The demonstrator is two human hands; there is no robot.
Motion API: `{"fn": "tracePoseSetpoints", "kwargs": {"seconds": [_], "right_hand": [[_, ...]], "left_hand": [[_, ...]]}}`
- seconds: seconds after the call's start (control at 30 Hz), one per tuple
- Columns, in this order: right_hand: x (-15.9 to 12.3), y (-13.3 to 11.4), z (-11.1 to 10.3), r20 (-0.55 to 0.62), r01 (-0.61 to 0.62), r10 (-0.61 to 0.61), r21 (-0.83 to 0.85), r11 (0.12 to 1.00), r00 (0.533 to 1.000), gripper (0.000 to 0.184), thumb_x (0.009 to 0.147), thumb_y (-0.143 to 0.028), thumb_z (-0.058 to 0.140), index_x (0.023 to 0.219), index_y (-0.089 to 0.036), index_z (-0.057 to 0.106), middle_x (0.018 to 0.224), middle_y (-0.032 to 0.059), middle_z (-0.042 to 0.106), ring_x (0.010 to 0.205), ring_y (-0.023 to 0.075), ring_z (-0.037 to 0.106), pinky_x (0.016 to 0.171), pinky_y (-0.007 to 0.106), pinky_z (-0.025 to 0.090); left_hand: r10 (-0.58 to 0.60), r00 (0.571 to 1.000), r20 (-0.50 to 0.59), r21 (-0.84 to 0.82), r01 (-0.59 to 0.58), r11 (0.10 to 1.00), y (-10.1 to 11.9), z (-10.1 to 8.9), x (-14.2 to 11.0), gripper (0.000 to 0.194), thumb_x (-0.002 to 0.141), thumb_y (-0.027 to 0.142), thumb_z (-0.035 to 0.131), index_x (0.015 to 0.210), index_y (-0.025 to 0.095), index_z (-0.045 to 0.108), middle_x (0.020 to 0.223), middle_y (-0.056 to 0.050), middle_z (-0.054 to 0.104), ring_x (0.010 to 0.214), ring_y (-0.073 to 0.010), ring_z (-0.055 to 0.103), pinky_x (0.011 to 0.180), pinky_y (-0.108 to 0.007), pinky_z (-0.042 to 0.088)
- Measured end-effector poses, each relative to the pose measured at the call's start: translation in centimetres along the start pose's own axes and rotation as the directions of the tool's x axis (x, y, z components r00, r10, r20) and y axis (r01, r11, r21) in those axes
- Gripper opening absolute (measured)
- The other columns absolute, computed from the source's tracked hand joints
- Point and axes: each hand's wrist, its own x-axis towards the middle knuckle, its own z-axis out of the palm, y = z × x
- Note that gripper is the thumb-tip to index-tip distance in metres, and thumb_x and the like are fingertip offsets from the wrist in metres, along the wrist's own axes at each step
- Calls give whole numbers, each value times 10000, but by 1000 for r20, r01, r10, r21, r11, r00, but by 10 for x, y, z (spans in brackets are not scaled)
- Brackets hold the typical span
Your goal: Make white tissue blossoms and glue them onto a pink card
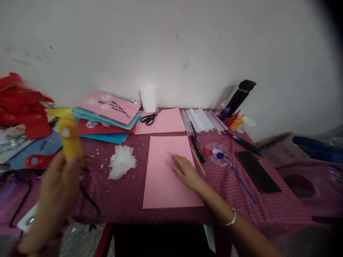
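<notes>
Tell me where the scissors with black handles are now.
In the head view, the black-handled scissors lie slightly left of centre, on the pink paper stack, just in front of the white cylinder.

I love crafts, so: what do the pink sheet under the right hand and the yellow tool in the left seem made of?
The pink sheet: probably matte paper or thin card, flat with straight edges and no shine. The yellow tool: perhaps plastic, from its solid color and rounded form; blur leaves its finish open.
</notes>
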Motion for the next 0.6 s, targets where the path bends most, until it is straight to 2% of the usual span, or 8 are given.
{"fn": "tracePoseSetpoints", "kwargs": {"seconds": [0.07,0.1,0.17,0.2,0.27,0.4,0.5,0.6], "right_hand": [[-5,-20,-3,-14,16,-12,353,936,1000,529,900,-391,419,1387,-206,324,1366,125,471,1265,192,430,1061,429,314],[-8,-31,-3,0,28,-32,507,862,999,563,894,-432,429,1399,-232,285,1372,114,465,1256,185,443,1046,422,340],[-15,-53,1,-1,27,-38,713,700,999,656,839,-511,500,1401,-269,263,1394,97,438,1245,199,458,1025,426,371],[-18,-61,3,-13,11,-2,782,623,1000,677,803,-528,548,1382,-281,296,1379,88,456,1225,204,480,1012,422,389],[-24,-70,10,-46,-28,144,881,472,988,623,753,-511,622,1295,-279,419,1314,78,522,1139,210,552,966,408,439],[-30,-65,16,-48,-72,411,959,272,910,350,768,-432,637,1034,-206,607,1123,86,645,889,190,650,787,340,527],[-33,-55,16,25,-110,454,980,164,891,293,788,-414,620,973,-187,638,997,76,687,776,163,650,702,294,524],[-36,-48,16,64,-135,452,983,125,890,335,743,-390,673,1012,-193,638,964,62,692,754,147,635,715,284,510]], "left_hand": [[-6,993,119,-61,13,998,26,36,-52,245,830,414,395,810,201,516,652,15,566,562,-139,521,484,-230,387],[57,972,227,-78,-40,996,35,55,-72,248,842,424,394,826,203,506,642,15,556,546,-141,510,477,-238,385],[198,902,384,-106,-170,980,48,90,-103,230,866,408,391,819,206,491,638,8,554,548,-147,510,496,-255,398],[269,852,449,-113,-245,963,52,105,-113,216,874,388,389,812,206,489,669,-7,570,583,-156,530,535,-270,418],[349,793,500,-90,-353,931,57,127,-127,217,892,361,365,819,201,492,726,-41,592,652,-180,559,587,-299,441],[432,673,600,-64,-498,865,63,144,-140,190,886,313,396,937,175,515,851,-90,618,787,-227,586,698,-364,466],[459,567,684,-105,-546,831,67,145,-146,271,861,297,452,1094,162,487,961,-104,622,856,-249,587,741,-399,472],[423,512,747,-100,-543,834,68,145,-150,301,867,270,443,1140,149,482,1001,-118,625,886,-254,594,764,-405,476]]}}
